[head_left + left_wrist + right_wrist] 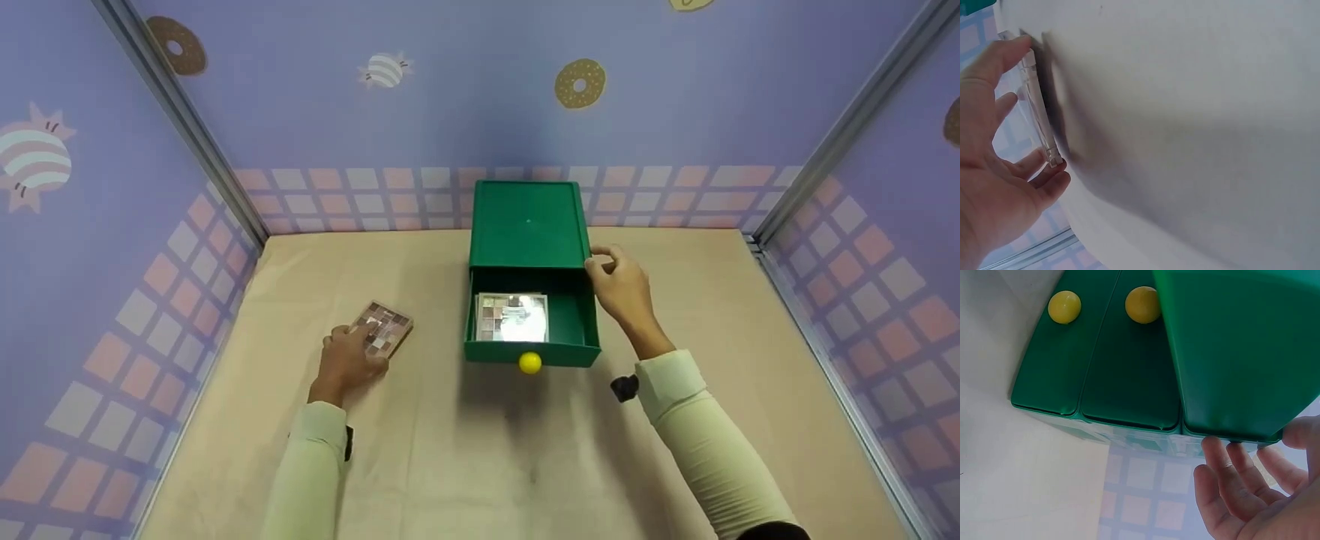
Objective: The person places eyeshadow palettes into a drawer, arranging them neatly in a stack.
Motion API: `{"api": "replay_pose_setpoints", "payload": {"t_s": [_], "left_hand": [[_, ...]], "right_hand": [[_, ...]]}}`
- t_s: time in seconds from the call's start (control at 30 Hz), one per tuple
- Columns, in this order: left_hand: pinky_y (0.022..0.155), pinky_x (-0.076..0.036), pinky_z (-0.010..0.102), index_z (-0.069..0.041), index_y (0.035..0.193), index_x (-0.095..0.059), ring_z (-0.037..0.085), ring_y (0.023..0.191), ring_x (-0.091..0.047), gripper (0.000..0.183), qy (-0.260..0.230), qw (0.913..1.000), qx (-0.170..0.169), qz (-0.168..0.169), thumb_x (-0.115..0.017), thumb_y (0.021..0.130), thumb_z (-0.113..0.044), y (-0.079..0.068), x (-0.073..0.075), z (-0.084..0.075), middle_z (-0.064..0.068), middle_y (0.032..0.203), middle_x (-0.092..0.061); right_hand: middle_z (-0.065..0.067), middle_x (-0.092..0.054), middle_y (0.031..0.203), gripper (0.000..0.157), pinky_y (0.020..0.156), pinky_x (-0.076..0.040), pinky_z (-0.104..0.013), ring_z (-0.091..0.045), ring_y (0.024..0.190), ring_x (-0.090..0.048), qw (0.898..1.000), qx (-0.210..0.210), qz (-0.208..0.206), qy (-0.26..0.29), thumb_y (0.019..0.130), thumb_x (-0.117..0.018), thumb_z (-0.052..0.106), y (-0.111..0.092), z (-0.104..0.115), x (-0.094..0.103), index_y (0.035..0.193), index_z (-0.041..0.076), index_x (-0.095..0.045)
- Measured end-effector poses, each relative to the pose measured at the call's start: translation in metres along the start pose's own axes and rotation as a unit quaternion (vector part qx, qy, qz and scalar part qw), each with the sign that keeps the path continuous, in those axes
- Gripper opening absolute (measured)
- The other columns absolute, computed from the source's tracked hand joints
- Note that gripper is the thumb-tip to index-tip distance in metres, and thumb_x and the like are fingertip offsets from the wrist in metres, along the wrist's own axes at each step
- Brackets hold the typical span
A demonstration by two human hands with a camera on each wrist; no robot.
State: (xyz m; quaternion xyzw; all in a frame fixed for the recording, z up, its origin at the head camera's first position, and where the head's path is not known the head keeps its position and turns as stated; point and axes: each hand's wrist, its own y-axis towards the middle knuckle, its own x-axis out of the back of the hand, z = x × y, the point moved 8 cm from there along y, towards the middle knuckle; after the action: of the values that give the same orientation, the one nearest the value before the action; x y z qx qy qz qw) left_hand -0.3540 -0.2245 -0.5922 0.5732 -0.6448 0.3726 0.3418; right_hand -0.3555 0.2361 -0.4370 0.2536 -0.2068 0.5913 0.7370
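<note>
My left hand [349, 361] holds an eyeshadow palette [391, 330] by its edges, with thumb and fingers on opposite sides. In the left wrist view the palette [1039, 107] stands edge-on, close over the cloth, with a shadow beside it. To the right stands a green drawer cabinet [529, 225], its top drawer [574, 319] pulled out. Inside that drawer lies a similar palette [493, 319] with a shiny cover, at the left side. My right hand [624, 289] touches the cabinet's right side near the front edge, fingertips against the wall.
Two lower drawers with yellow knobs [1064, 307] are closed. The pulled-out drawer's yellow knob [529, 363] sticks out toward me. A beige cloth [435, 450] covers the table. Patterned purple walls [480, 90] enclose the back and both sides.
</note>
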Motion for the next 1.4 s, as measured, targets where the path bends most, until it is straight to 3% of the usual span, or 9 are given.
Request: {"api": "replay_pose_setpoints", "payload": {"t_s": [0.2,0.47,0.63,0.8,1.1,1.4], "left_hand": [[0.103,-0.042,0.063,-0.012,0.151,-0.049,0.053,0.131,-0.039,0.077,-0.071,0.9971,-0.016,-0.02,-0.076,0.081,-0.029,-0.006,0.018,-0.017,0.033,0.152,-0.036],[0.104,-0.042,0.063,-0.014,0.148,-0.054,0.05,0.135,-0.037,0.076,-0.148,0.9838,-0.089,-0.049,-0.083,0.077,-0.023,-0.012,0.06,-0.069,0.028,0.154,-0.035],[0.107,-0.041,0.065,-0.016,0.146,-0.056,0.051,0.138,-0.037,0.075,-0.147,0.9774,-0.144,-0.048,-0.086,0.077,-0.024,-0.02,0.082,-0.105,0.029,0.155,-0.035],[0.112,-0.034,0.069,-0.02,0.147,-0.056,0.05,0.144,-0.031,0.074,-0.128,0.973,-0.19,-0.027,-0.085,0.079,-0.028,-0.031,0.097,-0.14,0.027,0.157,-0.034],[0.113,-0.038,0.063,-0.025,0.144,-0.059,0.042,0.144,-0.035,0.071,-0.096,0.9662,-0.239,0.018,-0.086,0.079,-0.033,-0.043,0.108,-0.191,0.019,0.158,-0.036],[0.114,-0.037,0.062,-0.025,0.138,-0.065,0.041,0.142,-0.037,0.062,-0.031,0.9566,-0.284,0.059,-0.085,0.081,-0.039,-0.046,0.094,-0.229,0.017,0.159,-0.039]], "right_hand": [[-0.022,-0.073,0.116,0.04,0.09,-0.056,-0.054,-0.037,0.103,-0.071,1.0,-0.001,0.003,-0.002,0.103,-0.054,0.032,0.0,0.001,0.0,0.137,0.013,-0.061],[-0.022,-0.073,0.116,0.041,0.091,-0.056,-0.054,-0.037,0.102,-0.072,1.0,0.0,0.003,-0.006,0.103,-0.052,0.032,0.0,0.002,0.001,0.138,0.012,-0.061],[-0.022,-0.073,0.116,0.041,0.091,-0.055,-0.054,-0.037,0.102,-0.071,1.0,0.002,0.001,-0.007,0.103,-0.053,0.032,0.002,0.002,0.002,0.137,0.012,-0.062],[-0.022,-0.074,0.116,0.04,0.093,-0.055,-0.055,-0.038,0.104,-0.071,1.0,0.0,0.002,-0.01,0.103,-0.054,0.032,0.003,0.001,0.001,0.137,0.013,-0.062],[-0.022,-0.074,0.115,0.04,0.093,-0.055,-0.054,-0.037,0.101,-0.072,1.0,-0.002,0.0,-0.01,0.103,-0.054,0.032,0.003,0.0,0.001,0.137,0.013,-0.062],[-0.02,-0.074,0.115,0.04,0.091,-0.056,-0.053,-0.035,0.099,-0.073,1.0,-0.009,0.002,-0.007,0.103,-0.053,0.033,0.001,-0.001,0.001,0.137,0.014,-0.062]]}}
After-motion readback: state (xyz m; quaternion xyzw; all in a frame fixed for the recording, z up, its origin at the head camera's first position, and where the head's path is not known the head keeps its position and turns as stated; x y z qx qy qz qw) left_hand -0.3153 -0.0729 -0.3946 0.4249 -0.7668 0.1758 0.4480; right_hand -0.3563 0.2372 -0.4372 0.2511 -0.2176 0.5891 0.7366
